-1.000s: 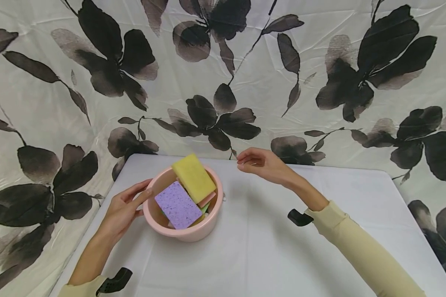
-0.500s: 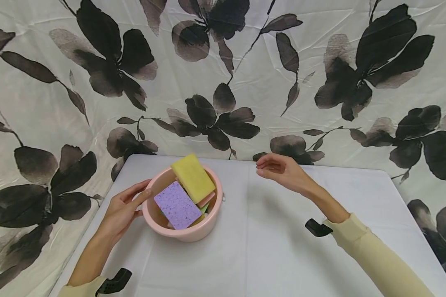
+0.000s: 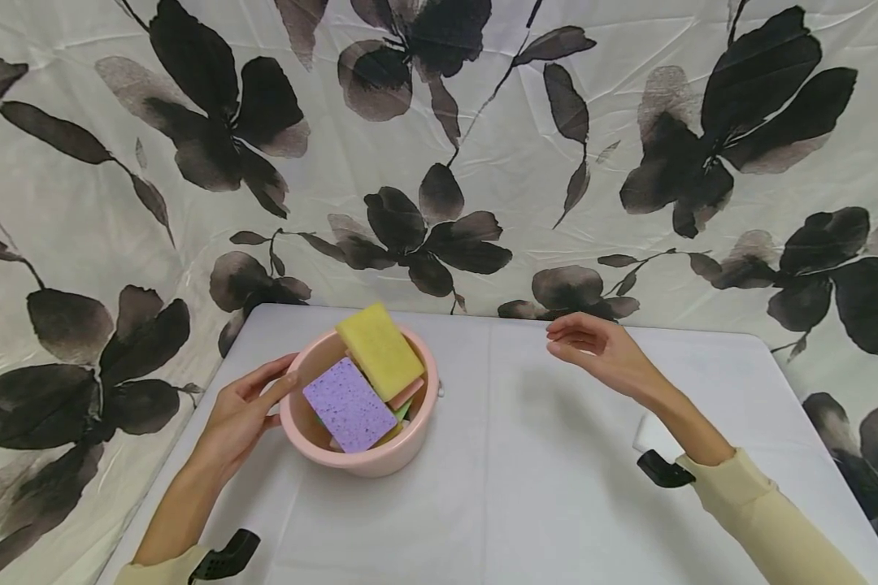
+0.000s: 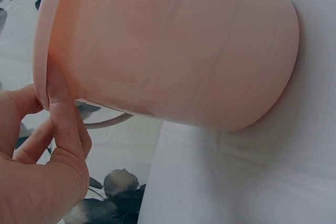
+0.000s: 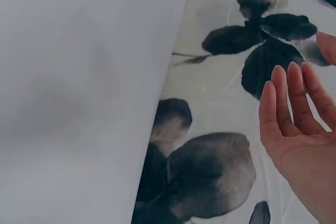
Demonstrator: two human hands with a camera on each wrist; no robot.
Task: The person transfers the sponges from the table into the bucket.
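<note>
A pink bucket (image 3: 391, 461) stands at the left of the table, its rim pinched between the thumb and fingers of my left hand (image 3: 240, 418). The left wrist view shows that grip on the rim (image 4: 42, 51) up close. On top inside the bucket lie a speckled purple sponge (image 3: 351, 405) and a yellow sponge (image 3: 382, 351). Pink and green pieces peek out under them, mostly hidden. My right hand (image 3: 606, 353) hovers over the table's far right part, holding nothing, its fingers loosely bent. The same right hand (image 5: 302, 124) appears with fingers apart in the right wrist view.
A white cloth covers the table (image 3: 475, 504). Behind it hangs a curtain (image 3: 527, 162) with dark flowers. A small white object (image 3: 653, 432) lies partly hidden under my right forearm. A thin curved bucket handle (image 4: 107, 123) shows beyond the bucket.
My right hand has moved to the right, away from the bucket, and the white object beneath the forearm has come into view. My left hand and the bucket have stayed put.
</note>
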